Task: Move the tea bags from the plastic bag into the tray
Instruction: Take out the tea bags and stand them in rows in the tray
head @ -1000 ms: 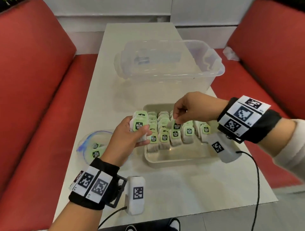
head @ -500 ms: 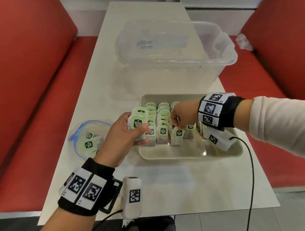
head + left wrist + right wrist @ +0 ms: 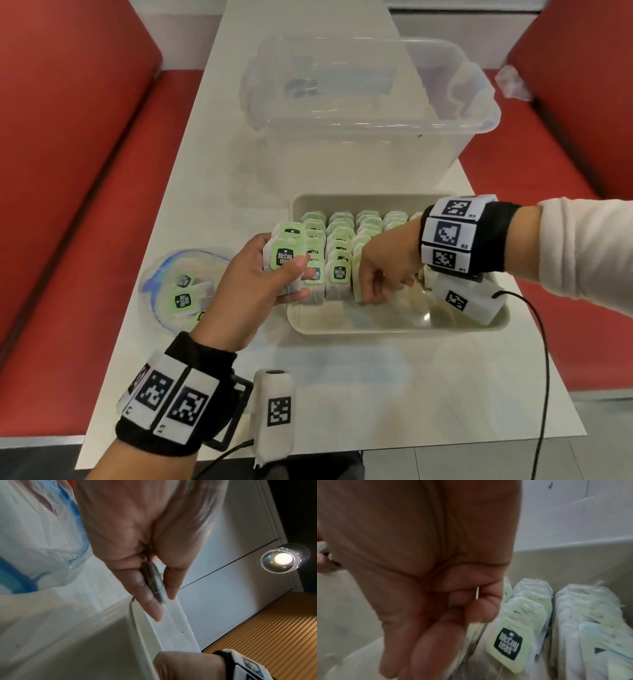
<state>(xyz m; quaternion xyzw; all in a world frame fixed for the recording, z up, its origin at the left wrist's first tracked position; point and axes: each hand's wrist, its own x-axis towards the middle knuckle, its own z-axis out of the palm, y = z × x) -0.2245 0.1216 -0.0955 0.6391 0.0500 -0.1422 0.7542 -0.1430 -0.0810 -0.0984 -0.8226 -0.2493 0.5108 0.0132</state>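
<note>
Now our right hand (image 3: 387,270) has dropped to the tray's (image 3: 394,325) front row, pinching a tea bag (image 3: 358,274); our left hand (image 3: 260,287) still grips a stack of tea bags (image 3: 286,253) beside it. Only the head view shows more in the plastic bag (image 3: 178,291).

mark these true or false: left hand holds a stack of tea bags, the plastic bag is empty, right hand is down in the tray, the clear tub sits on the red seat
1. The left hand holds a stack of tea bags. True.
2. The plastic bag is empty. False: a few tea bags still lie in it.
3. The right hand is down in the tray. True, at the front of the rows.
4. The clear tub sits on the red seat. False: it stands on the table, behind the tray.
</note>
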